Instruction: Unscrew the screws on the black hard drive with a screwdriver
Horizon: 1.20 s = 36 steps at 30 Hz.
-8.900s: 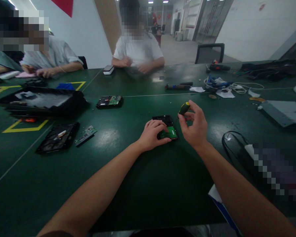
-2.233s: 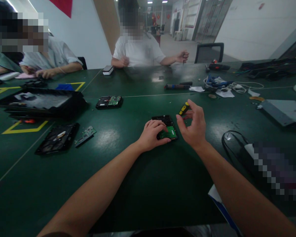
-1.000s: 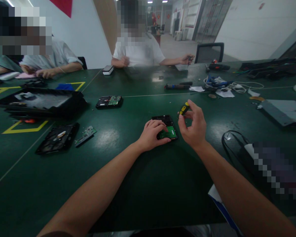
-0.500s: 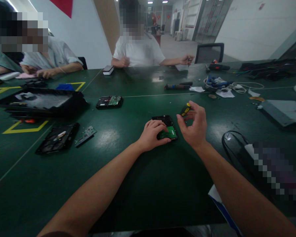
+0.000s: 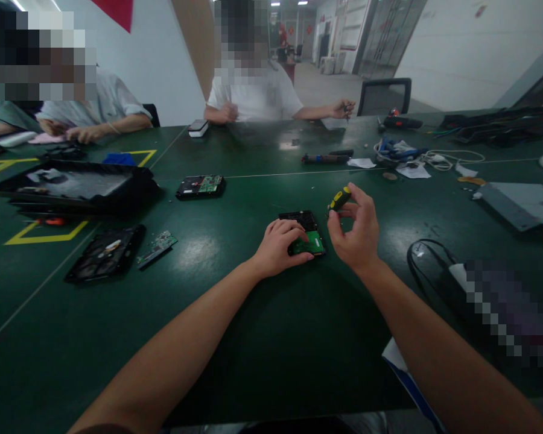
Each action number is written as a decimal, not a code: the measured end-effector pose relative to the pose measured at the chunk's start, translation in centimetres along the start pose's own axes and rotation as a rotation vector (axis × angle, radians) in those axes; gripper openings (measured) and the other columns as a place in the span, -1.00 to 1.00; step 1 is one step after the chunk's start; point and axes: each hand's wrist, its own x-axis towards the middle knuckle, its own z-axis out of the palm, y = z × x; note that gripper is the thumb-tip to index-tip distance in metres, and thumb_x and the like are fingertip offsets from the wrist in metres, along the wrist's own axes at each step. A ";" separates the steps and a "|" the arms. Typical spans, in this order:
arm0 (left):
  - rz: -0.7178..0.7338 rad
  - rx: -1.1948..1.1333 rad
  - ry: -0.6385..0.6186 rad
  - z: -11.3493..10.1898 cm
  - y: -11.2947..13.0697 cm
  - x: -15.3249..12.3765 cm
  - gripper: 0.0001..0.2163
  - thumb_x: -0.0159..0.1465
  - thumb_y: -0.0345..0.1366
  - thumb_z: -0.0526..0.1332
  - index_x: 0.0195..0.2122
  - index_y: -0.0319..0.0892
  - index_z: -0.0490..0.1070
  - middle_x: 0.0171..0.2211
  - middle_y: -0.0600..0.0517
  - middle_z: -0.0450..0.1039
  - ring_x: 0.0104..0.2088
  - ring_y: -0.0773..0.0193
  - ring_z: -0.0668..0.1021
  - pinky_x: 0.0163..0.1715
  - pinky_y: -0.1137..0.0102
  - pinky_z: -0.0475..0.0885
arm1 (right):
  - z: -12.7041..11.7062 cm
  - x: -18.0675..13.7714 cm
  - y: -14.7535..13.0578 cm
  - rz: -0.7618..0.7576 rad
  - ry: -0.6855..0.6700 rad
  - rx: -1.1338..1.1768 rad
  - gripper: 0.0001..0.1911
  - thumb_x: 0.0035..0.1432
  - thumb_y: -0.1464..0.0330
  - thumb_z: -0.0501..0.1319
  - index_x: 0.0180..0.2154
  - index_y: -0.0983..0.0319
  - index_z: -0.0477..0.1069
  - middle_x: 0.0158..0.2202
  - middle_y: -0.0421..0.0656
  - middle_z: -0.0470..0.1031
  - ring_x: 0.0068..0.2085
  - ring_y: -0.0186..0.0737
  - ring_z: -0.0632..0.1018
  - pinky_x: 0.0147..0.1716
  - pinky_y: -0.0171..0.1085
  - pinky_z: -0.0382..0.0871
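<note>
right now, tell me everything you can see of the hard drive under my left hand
The hard drive lies flat on the green table, underside up: a black, metal-looking case with a green circuit board on its near half. The left hand rests on its left side, fingers curled over the board's edge. The right hand holds a yellow-and-black screwdriver above its right edge; the tip is hidden.

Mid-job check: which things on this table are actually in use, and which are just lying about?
In use: left hand holding down the hard drive; right hand gripping the screwdriver close by the drive's right edge.
Lying about: second drive, opened drive, loose circuit board, black tray, cables; neither hand touches them.
</note>
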 end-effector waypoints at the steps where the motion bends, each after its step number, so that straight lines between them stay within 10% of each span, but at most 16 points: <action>1: -0.001 -0.001 0.000 0.0 0.0 0.0 -0.62 0.29 0.05 0.43 0.01 -0.02 0.52 0.17 -0.06 0.52 0.26 -0.05 0.48 0.38 -0.08 0.19 | 0.0 0.0 0.0 0.002 -0.002 -0.001 -0.28 0.34 0.35 0.24 0.45 0.03 0.08 0.23 0.03 0.37 -0.15 -0.12 0.61 -0.24 -0.06 0.72; 36: 0.010 0.010 0.012 0.1 -0.1 0.0 -0.62 0.30 0.06 0.43 0.01 -0.03 0.52 0.16 -0.05 0.53 0.24 -0.05 0.49 0.35 -0.06 0.21 | -0.2 0.1 -0.2 0.017 0.005 -0.031 -0.32 0.36 0.29 0.27 0.43 0.04 0.16 0.20 0.02 0.41 -0.17 -0.13 0.61 -0.30 -0.13 0.71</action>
